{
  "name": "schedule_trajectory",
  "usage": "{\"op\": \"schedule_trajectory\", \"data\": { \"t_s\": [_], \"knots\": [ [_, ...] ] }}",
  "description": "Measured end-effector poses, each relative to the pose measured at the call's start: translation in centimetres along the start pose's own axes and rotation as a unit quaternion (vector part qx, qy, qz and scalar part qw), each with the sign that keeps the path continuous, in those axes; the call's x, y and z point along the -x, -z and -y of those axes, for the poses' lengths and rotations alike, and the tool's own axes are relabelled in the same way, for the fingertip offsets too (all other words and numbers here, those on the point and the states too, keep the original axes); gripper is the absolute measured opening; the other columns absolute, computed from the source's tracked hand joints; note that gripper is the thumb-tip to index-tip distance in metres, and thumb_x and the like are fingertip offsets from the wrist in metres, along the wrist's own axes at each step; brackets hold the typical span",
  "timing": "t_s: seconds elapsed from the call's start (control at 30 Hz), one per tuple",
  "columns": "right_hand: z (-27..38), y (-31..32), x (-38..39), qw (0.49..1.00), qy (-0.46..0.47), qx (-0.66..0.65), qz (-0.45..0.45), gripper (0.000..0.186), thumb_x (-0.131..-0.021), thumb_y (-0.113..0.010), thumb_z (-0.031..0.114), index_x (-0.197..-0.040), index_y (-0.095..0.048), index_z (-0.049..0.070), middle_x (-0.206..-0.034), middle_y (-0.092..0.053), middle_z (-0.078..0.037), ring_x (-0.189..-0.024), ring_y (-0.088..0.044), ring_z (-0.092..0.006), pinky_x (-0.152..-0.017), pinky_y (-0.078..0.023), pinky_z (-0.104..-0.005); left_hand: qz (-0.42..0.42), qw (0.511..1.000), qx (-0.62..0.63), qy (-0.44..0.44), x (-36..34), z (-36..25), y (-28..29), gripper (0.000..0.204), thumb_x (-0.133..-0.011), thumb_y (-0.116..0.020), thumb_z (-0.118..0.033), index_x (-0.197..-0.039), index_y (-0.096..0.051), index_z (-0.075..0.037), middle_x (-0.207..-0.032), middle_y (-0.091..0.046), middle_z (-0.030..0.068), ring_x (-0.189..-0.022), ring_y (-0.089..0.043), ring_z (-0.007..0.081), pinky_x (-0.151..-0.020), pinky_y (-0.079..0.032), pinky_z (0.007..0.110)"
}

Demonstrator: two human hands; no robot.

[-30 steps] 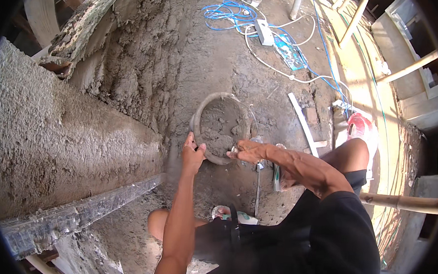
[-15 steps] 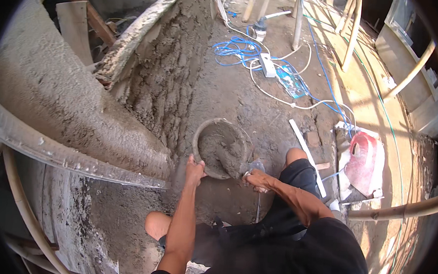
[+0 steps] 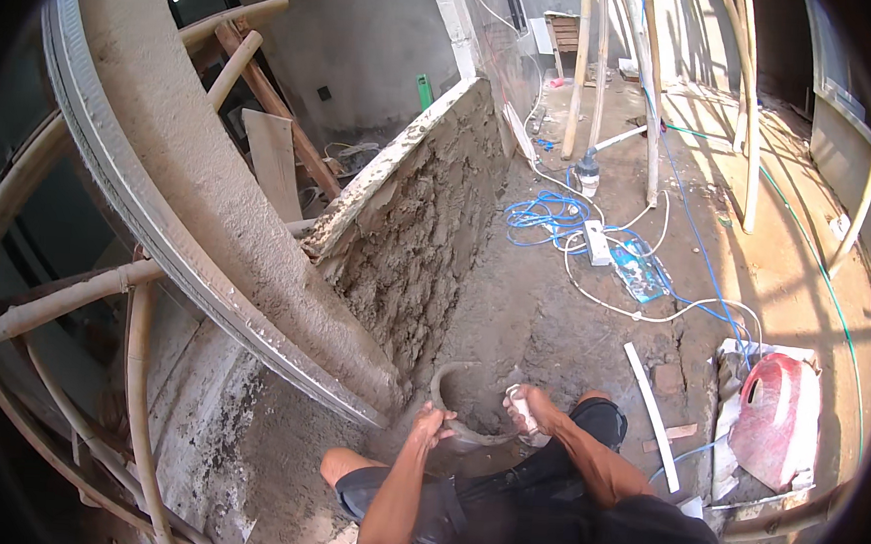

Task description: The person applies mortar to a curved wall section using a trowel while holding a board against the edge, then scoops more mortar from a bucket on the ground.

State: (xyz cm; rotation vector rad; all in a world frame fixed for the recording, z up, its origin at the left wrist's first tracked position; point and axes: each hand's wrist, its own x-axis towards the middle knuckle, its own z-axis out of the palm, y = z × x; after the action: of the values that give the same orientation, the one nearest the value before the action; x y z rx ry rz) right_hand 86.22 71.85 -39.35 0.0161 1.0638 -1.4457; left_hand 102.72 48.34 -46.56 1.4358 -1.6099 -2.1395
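A round mortar bucket (image 3: 437,383) with a caked rim stands between my knees, with wet grey mortar (image 3: 483,400) inside. My left hand (image 3: 430,424) is closed on its near left rim. At the right side of the bucket, my right hand (image 3: 539,412) is wrapped round the pale handle of what looks like a trowel (image 3: 520,402). The trowel's blade is mostly hidden by the bucket and hand. Ahead to the left rises a low wall (image 3: 398,230) covered in rough, ridged mortar.
A curved plastered column with a pale edge strip (image 3: 214,303) leans close on my left. Ahead lie a coiled blue hose (image 3: 544,216), a white power strip (image 3: 597,242) and cables. A white strip (image 3: 651,415) and a red-and-white sack (image 3: 770,422) lie right. Poles (image 3: 655,106) stand beyond.
The view has tilted up, showing more of the wall and the far ground. My right hand has turned, with the trowel handle now more upright. My left hand stays on the bucket rim.
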Motion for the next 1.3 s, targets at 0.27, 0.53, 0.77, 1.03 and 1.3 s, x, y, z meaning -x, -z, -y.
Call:
{"op": "schedule_trajectory", "data": {
  "t_s": [0.27, 0.53, 0.77, 1.03, 1.3],
  "knots": [
    [13.9, 1.3, 4.1, 0.902, 0.360, -0.240, -0.019, 0.035, -0.084, -0.055, 0.018, -0.115, -0.055, 0.001, -0.075, -0.056, -0.004, -0.055, -0.051, -0.0128, -0.045, -0.046, -0.0293, 0.023, 0.999, -0.026, 0.025, 6.9, -0.3, 2.3, 0.028, -0.085, -0.063, 0.005, -0.089, -0.042, -0.013, -0.099, -0.058, 0.0081, -0.091, -0.067, 0.0332, -0.074, -0.063, 0.054],
    [29.3, 8.2, 13.4, 0.653, 0.670, -0.324, -0.140, 0.018, -0.093, -0.054, 0.006, -0.109, -0.049, 0.004, -0.075, -0.051, -0.001, -0.061, -0.051, -0.0103, -0.049, -0.045, -0.0269, 0.026, 0.998, -0.023, 0.048, 7.9, -1.2, 0.2, 0.036, -0.089, -0.066, 0.001, -0.117, -0.049, -0.014, -0.102, -0.063, 0.0043, -0.092, -0.065, 0.0228, -0.081, -0.059, 0.047],
    [35.2, 11.5, 13.6, 0.454, 0.749, -0.295, -0.381, 0.013, -0.088, -0.054, 0.004, -0.094, -0.043, 0.007, -0.071, -0.050, -0.004, -0.057, -0.050, -0.0122, -0.047, -0.043, -0.0279, -0.038, 0.994, -0.086, 0.063, 7.4, 1.1, 2.6, 0.029, -0.096, -0.062, -0.005, -0.122, -0.051, -0.014, -0.113, -0.062, 0.0034, -0.099, -0.064, 0.0178, -0.078, -0.063, 0.039],
    [34.5, 2.2, -8.8, 0.494, 0.628, -0.189, -0.570, 0.063, -0.092, -0.058, 0.018, -0.139, -0.030, -0.012, -0.113, -0.052, -0.026, -0.080, -0.063, -0.0295, -0.064, -0.055, -0.0385, -0.080, 0.993, -0.071, 0.053, 11.4, 0.1, 1.0, 0.048, -0.098, -0.063, -0.013, -0.141, -0.043, -0.008, -0.109, -0.065, 0.0026, -0.095, -0.066, 0.0186, -0.080, -0.062, 0.041],
    [4.0, -16.9, -12.3, 0.859, 0.477, 0.180, -0.058, 0.049, -0.084, -0.059, 0.010, -0.130, -0.047, -0.002, -0.093, -0.066, -0.024, -0.082, -0.068, -0.0416, -0.075, -0.054, -0.0458, -0.071, 0.995, 0.026, 0.072, 11.3, -0.7, -1.0, 0.048, -0.097, -0.062, -0.011, -0.141, -0.043, -0.008, -0.113, -0.065, 0.0047, -0.099, -0.067, 0.0225, -0.082, -0.062, 0.046]
  ]
}}
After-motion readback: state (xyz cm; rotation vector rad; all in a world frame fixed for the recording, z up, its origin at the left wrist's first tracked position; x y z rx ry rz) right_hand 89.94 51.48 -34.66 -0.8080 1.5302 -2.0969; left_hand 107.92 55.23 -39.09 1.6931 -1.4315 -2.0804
